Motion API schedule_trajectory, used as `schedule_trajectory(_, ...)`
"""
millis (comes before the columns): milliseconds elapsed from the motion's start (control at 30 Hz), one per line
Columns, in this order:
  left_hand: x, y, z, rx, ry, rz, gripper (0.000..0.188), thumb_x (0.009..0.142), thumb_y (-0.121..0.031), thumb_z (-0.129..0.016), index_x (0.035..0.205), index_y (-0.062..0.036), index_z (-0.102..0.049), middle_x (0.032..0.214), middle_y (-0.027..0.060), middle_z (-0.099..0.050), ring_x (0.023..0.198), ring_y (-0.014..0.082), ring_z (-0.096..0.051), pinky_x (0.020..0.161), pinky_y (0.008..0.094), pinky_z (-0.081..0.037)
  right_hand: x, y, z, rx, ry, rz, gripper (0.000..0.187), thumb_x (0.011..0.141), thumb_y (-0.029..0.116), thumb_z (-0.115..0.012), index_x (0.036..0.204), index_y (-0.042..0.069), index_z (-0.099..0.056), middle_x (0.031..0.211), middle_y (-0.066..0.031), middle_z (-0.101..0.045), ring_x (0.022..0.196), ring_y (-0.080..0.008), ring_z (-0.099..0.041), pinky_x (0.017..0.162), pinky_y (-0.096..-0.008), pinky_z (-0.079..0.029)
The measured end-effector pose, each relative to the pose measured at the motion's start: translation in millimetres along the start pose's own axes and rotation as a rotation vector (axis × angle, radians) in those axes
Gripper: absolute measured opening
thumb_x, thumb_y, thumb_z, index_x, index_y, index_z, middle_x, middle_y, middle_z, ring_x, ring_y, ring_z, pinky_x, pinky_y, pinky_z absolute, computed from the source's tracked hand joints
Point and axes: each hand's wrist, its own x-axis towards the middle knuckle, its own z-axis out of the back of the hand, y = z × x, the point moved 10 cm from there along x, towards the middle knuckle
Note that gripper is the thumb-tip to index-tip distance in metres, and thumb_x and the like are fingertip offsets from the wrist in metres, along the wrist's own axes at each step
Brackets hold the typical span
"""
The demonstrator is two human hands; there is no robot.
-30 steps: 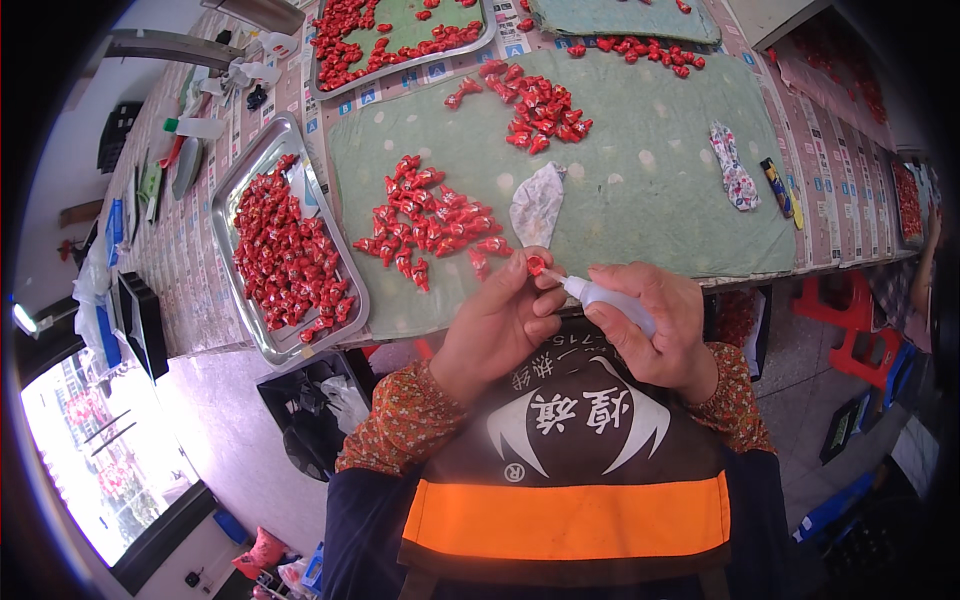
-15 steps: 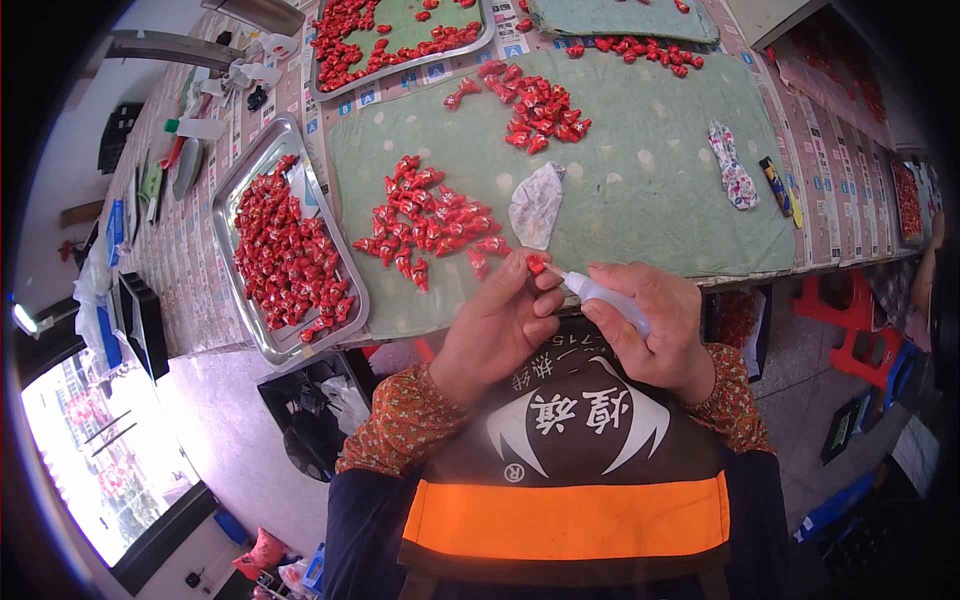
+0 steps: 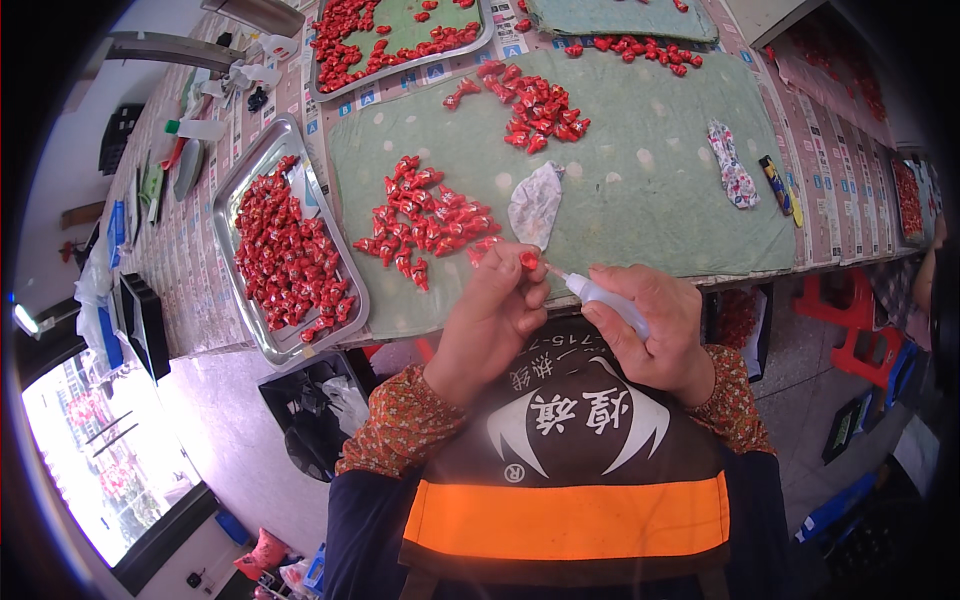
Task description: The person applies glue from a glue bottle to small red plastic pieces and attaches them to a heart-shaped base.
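Left hand (image 3: pixel 490 312) pinching small red piece (image 3: pixel 529 260), right hand (image 3: pixel 655 322) gripping white squeeze bottle (image 3: pixel 612 300), nozzle (image 3: pixel 569 279) pointing left toward piece, metal tray (image 3: pixel 283 346) resting left

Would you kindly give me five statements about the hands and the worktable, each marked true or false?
1. The right hand holds a translucent white squeeze bottle. True.
2. The left hand is empty. False: the left hand grips a small glossy red piece.
3. The bottle's slim nozzle points toward the piece in the left hand. True.
4. The crumpled whitish cloth lies inside a metal tray. False: the cloth lies on the green fabric mat.
5. A silver rectangular tray full of red pieces stands on the person's left. True.
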Motion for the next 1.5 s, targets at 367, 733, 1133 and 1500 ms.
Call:
schedule_trajectory(367,-4,-10,1,0.148,-0.065,-0.069,0.022,0.100,-0.023,-0.056,0.117,-0.0091,-0.053,0.101,0.0006,-0.052,0.081,0.0100,-0.047,0.061,0.0229,-0.040,0,3,-1,0.036,0.017,-0.010,0.029,0.079,0.006,-0.075,0.105,0.000,-0.063,0.076,-0.0156,-0.065,0.063,-0.0320,-0.065,0.055,-0.0368,-0.050)
schedule_trajectory(733,-5,-16,0,0.250,-0.049,-0.129,0.026,0.101,-0.022,-0.056,0.122,-0.0081,-0.051,0.105,0.0000,-0.055,0.083,0.0099,-0.050,0.061,0.0225,-0.042,-3,1,1,0.040,0.008,-0.015,0.029,0.081,0.008,-0.076,0.106,0.002,-0.063,0.084,-0.0163,-0.068,0.069,-0.0321,-0.068,0.059,-0.0360,-0.052)
schedule_trajectory(1133,-1,-11,0,0.094,-0.002,-0.051,0.027,0.102,-0.029,-0.053,0.118,-0.0078,-0.051,0.101,0.0012,-0.049,0.083,0.0099,-0.047,0.060,0.0216,-0.042,-9,-49,3,0.347,-0.042,-0.352,0.030,0.085,0.012,-0.076,0.108,0.001,-0.060,0.088,-0.0099,-0.066,0.072,-0.0136,-0.063,0.066,-0.0258,-0.050)
schedule_trajectory(1500,4,-21,6,0.090,-0.036,-0.074,0.025,0.101,-0.033,-0.054,0.113,-0.0103,-0.054,0.095,-0.0005,-0.048,0.080,0.0108,-0.046,0.060,0.0224,-0.038,6,-62,-15,-0.155,0.049,-0.179,0.029,0.085,0.019,-0.074,0.108,0.006,-0.062,0.089,-0.0103,-0.060,0.070,-0.0258,-0.064,0.059,-0.0347,-0.050)
